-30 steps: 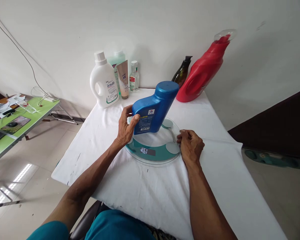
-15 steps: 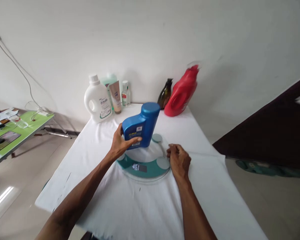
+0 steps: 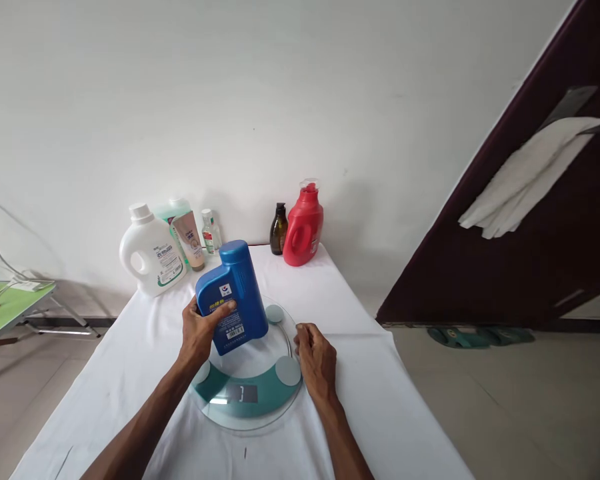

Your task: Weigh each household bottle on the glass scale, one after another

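1. The left hand [image 3: 199,331] gripped the blue bottle [image 3: 233,298], fingers wrapped around its side.
2. The blue bottle was tilted above the round glass scale [image 3: 245,393]; contact with the glass could not be determined.
3. The right hand [image 3: 317,361] rested at the scale's right edge, fingers curled and holding nothing.
4. The scale lay on the white tabletop [image 3: 375,413].

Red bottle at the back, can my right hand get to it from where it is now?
Probably yes. The right hand rests at the scale's edge, and the cloth between it and the red bottle lies bare.
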### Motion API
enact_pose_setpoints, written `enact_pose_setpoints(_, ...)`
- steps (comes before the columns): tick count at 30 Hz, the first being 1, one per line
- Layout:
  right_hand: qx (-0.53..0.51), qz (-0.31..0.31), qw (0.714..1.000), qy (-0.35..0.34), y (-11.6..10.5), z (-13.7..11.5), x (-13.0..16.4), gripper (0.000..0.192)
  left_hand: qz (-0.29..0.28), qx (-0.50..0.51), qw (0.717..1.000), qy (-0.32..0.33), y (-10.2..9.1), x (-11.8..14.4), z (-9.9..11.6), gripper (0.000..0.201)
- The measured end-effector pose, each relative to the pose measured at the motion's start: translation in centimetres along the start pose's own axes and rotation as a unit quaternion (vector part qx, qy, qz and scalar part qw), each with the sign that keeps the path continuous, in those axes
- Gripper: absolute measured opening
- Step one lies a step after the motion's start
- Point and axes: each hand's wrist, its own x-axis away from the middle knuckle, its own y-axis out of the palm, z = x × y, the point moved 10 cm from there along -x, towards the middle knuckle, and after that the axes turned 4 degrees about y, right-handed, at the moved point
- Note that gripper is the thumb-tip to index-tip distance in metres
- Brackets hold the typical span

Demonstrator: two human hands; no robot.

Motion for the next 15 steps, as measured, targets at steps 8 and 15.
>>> enact_pose_setpoints(8,-0.007,0.017,1.000,-0.013,-0.1,0.0,0.1,0.060,-0.097,0.041,0.990,0.094,12.7,-5.8,2.9,0.064)
enact_pose_setpoints(15,-0.026,0.015,1.000,-0.006,-0.1,0.2,0.2,0.060,-0.143,0.050,0.983,0.102,23.4,-9.9,-1.6,0.061)
